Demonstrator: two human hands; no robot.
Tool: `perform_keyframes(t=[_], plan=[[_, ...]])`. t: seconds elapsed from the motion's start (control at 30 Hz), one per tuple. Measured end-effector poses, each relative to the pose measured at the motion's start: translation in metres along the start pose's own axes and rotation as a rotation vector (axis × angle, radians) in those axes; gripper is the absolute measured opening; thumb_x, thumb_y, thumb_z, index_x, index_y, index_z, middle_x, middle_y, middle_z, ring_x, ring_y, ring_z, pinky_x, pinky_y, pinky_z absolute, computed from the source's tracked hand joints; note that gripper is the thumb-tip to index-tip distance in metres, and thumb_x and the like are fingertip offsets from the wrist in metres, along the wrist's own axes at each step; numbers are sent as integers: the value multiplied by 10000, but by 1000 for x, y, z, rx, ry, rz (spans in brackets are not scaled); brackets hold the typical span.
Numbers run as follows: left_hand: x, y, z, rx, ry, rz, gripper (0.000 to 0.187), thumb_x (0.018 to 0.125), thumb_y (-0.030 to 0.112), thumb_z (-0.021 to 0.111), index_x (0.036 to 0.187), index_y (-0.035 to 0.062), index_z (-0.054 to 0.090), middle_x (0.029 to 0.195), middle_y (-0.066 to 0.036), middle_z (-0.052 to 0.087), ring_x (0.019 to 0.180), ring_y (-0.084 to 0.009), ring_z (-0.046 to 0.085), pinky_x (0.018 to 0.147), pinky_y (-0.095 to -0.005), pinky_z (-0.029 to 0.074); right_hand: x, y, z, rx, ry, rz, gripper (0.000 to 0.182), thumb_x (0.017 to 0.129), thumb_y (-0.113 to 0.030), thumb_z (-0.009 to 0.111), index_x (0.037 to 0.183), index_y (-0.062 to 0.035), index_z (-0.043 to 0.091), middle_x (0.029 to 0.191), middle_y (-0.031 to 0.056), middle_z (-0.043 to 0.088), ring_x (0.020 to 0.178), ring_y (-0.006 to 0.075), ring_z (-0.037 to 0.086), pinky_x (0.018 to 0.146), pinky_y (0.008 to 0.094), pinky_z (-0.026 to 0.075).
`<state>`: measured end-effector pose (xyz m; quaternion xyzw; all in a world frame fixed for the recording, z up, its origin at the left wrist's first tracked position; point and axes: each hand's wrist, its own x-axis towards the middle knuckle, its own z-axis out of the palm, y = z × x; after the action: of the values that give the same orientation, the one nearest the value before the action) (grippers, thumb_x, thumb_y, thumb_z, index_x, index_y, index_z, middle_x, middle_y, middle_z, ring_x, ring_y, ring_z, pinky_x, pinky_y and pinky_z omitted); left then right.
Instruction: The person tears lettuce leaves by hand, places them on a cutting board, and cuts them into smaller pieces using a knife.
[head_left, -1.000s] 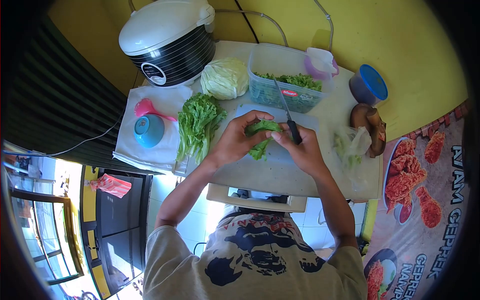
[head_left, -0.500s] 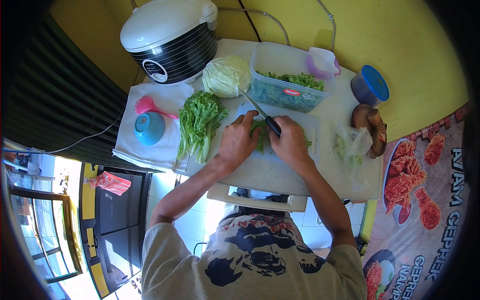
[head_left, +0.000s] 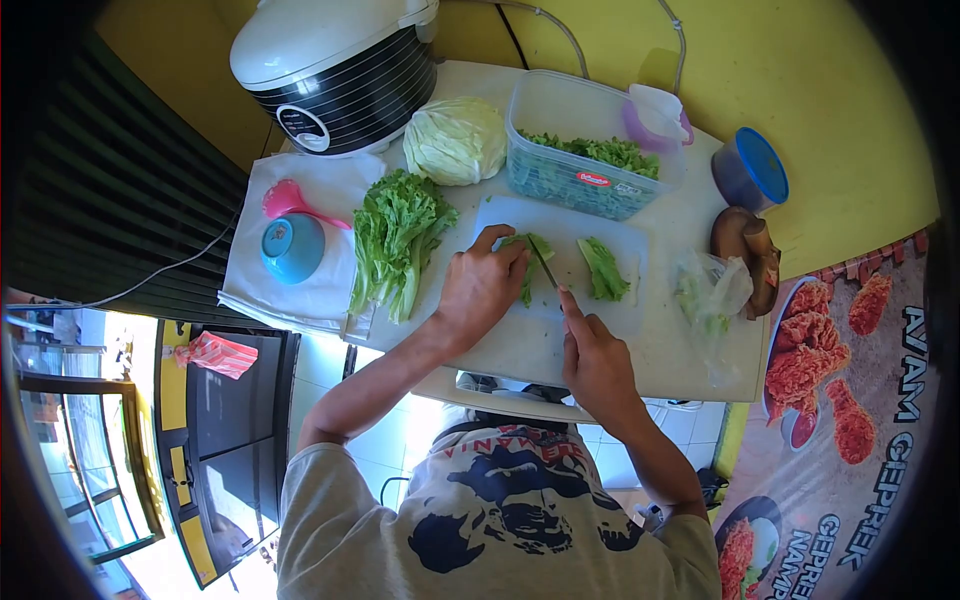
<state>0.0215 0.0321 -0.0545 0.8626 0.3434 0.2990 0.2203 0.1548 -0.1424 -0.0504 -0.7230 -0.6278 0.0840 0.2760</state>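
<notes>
My right hand [head_left: 597,362] is closed around the handle of a knife [head_left: 543,262], whose blade points away from me over the cutting board [head_left: 617,237]. Under the blade lies a piece of lettuce [head_left: 540,246], pinned by the curled fingers of my left hand [head_left: 484,283]. Another cut lettuce piece [head_left: 604,269] rests apart on the right side of the board. Left of my left hand sits a bunch of whole lettuce leaves [head_left: 398,240], and a pale cabbage [head_left: 455,142] stands behind it.
Behind the board is a clear plastic container [head_left: 585,195] with chopped greens. A rice cooker [head_left: 340,80] stands back left, near a blue bowl [head_left: 292,248] and pink ladle [head_left: 285,198]. To the right are a plastic bag [head_left: 712,290], a stone mortar [head_left: 735,235] and a blue-lidded tub [head_left: 755,170].
My right hand has drawn back toward me with the knife, and its blade now lies over the lettuce near my left fingers. A separate lettuce piece on the right now shows.
</notes>
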Motion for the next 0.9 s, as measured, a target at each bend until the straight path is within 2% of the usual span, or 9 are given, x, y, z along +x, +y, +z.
perform_keyframes(t=[0.23, 0.33, 0.43, 0.53, 0.67, 0.77, 0.9], plan=[[0, -2, 2, 83, -8, 59, 121, 942, 136, 736, 997, 35, 773, 1197, -127, 714, 670, -325, 737, 615, -412, 614, -2, 8, -4, -110, -1, -22, 668, 940, -77, 651, 1580, -132, 468, 760, 96, 610, 488, 283, 611, 480, 424, 535], [-2, 1, 1, 90, 21, 72, 107, 933, 125, 738, 1011, 63, 777, 1214, -116, 706, 674, -317, 741, 617, -410, 616, -2, 10, -4, -125, -24, -24, 679, 935, -74, 656, 1584, -132, 465, 756, 94, 609, 486, 277, 609, 477, 422, 534], [-6, -6, 1, 65, -50, 141, 171, 889, 68, 702, 1058, 52, 719, 1282, -136, 652, 736, -353, 746, 634, -454, 634, -2, 9, -10, -156, -53, -31, 686, 930, -71, 661, 1585, -129, 464, 751, 92, 607, 480, 271, 601, 471, 419, 529], [-5, -6, 1, 98, -69, 137, 198, 870, 50, 688, 1064, 57, 723, 1275, -138, 659, 736, -348, 748, 648, -452, 637, -2, 9, -11, -166, -65, -42, 688, 930, -67, 663, 1586, -127, 465, 744, 87, 602, 477, 263, 592, 465, 414, 520], [-3, -3, 0, 113, -20, 87, 113, 912, 102, 742, 1015, 102, 790, 1208, -82, 713, 710, -330, 749, 650, -427, 634, -6, 14, -13, -101, -37, -62, 687, 932, -58, 660, 1588, -127, 466, 738, 76, 593, 485, 248, 585, 463, 406, 512], [-5, -3, 2, 89, -29, 94, 141, 900, 81, 724, 1034, 87, 768, 1213, -98, 701, 733, -339, 749, 657, -435, 635, -10, 14, -16, -93, -99, -3, 628, 961, 2, 618, 1566, -106, 493, 791, 118, 666, 560, 291, 642, 520, 413, 542], [-5, -5, -1, 62, -64, 119, 196, 875, 35, 688, 1066, 56, 723, 1239, -135, 671, 766, -346, 747, 661, -444, 637, -10, 11, -18, -101, -126, 25, 625, 963, 1, 617, 1566, -104, 494, 819, 119, 680, 578, 292, 653, 526, 409, 546]])
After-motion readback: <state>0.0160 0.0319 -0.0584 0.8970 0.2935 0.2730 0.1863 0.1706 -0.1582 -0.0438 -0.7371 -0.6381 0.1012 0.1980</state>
